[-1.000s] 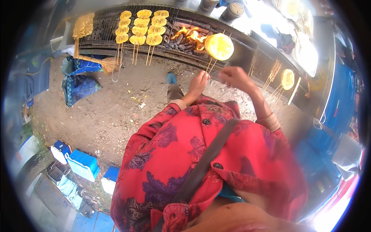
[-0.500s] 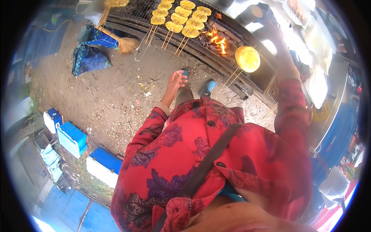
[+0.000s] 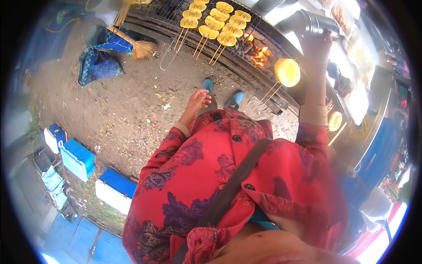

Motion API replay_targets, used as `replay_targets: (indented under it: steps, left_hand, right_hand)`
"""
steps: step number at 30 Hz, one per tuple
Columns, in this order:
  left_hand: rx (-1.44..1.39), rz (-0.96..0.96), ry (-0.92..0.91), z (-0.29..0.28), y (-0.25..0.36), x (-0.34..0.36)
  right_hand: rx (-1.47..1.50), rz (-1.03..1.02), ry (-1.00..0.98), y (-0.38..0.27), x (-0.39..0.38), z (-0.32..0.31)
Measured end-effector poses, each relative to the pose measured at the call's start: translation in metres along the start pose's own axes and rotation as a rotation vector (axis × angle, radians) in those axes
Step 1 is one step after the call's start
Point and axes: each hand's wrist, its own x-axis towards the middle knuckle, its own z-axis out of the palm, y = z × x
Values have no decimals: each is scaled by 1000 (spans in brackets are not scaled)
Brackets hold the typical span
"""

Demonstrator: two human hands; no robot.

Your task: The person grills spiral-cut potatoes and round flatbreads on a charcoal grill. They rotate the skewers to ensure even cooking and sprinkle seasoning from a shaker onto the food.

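My right hand is wrapped round a dark metallic cylindrical container at the upper right, held sideways beyond the grill's near corner. Below it, a round yellow patty on two sticks rests at the right end of the grill. My left hand hangs in front of my body, fingers loosely curled and partly apart, with nothing in it. Farther left on the grill, several yellow slices on paired skewers lie in rows, their sticks pointing toward me.
Open flames burn between the skewers and the single patty. A bent wire tool and a straw broom are at the grill's left. Another round yellow piece lies near my right sleeve. Coolers stand on the dirt ground behind left.
My right hand has shifted with the container, which now lies more sideways and shows more plainly. The right sleeve has drawn back, uncovering the small yellow piece. The left hand stays low.
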Motion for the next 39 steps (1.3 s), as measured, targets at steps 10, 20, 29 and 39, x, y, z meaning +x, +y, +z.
replay_targets:
  steps: [10,20,29,39]
  left_hand:
    - [18,24,29,-32,26,8]
    - [-4,171,44,-30,75,26]
    - [29,333,-51,-10,130,51]
    - [16,327,-61,-7,131,58]
  right_hand:
    - [1768,431,-68,-86,-10,32]
    - [1535,428,-11,-107,36,40]
    - [1546,419,7,-105,34,35]
    - [1506,456,-45,-123,59,66]
